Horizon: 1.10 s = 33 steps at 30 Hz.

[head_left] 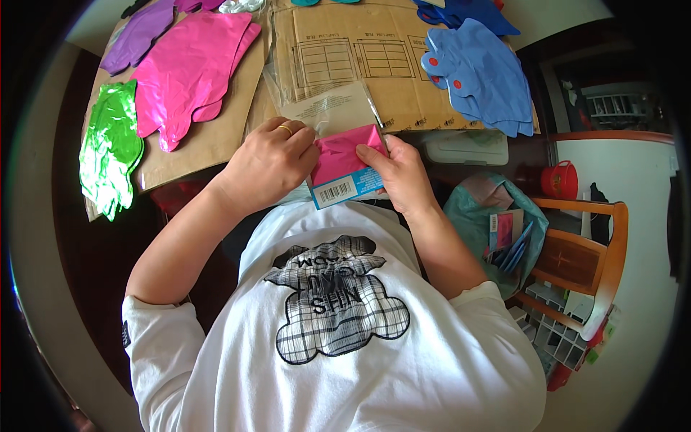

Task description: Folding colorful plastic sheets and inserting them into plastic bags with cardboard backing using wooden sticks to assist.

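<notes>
1. Folded pink foil balloon (345,155) sits on a blue backing card (345,189), held between both hands just above the person's chest.
2. Left hand (270,162): fingers curled over the packet's left edge, pinching it; a ring shows on one finger.
3. Right hand (399,173): fingertips pressed on the foil's right edge, gripping it.
4. Step, as judged: the foil is being drawn off or slid onto the card. Next move calls for a steady pinch so the thin foil does not crease or tear.
5. Just beyond the fingertips: a clear plastic sleeve (327,108) on flattened cardboard (403,65).
6. Farther out: pink (191,68), purple (137,36), green (108,147) and blue (482,75) foil balloons.
7. Right of the right hand: teal bag (479,209), wooden chair (594,248).
</notes>
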Motion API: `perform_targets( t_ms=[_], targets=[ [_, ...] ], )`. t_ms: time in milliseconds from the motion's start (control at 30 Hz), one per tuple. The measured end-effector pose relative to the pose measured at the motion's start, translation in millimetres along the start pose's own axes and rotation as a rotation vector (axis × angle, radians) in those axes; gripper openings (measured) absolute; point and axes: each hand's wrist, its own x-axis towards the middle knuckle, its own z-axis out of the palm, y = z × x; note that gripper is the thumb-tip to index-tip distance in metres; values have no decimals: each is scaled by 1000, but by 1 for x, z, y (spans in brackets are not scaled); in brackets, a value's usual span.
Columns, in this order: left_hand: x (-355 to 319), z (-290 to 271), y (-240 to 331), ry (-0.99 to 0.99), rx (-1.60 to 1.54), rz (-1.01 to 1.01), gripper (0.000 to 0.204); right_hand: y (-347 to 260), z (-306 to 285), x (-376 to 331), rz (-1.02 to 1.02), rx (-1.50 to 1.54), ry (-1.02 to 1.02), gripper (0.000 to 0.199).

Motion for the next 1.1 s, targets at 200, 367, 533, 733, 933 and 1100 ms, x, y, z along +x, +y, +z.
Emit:
perform_targets(
  t_ms=[200,367,533,733,933,1100],
  targets=[
    [-2,-3,6,125,-100,-153,10,-3,4,1,-27,-35,7,27],
    [-44,17,47,333,-1092,-1073,21,-3,7,1,-4,-40,27,25],
    [-30,34,79,350,-2158,-1334,40,1,11,0,-33,-32,7,28],
    [-13,48,74,534,-2072,-1402,14,-7,6,-2,-172,-643,102,33],
    [-13,49,69,548,-1997,-1405,15,-46,6,-36,-1121,-1284,77,53],
    [-7,43,65,553,-2145,-1313,32,-18,7,-17,-1189,-1318,-104,38]
  ],
)
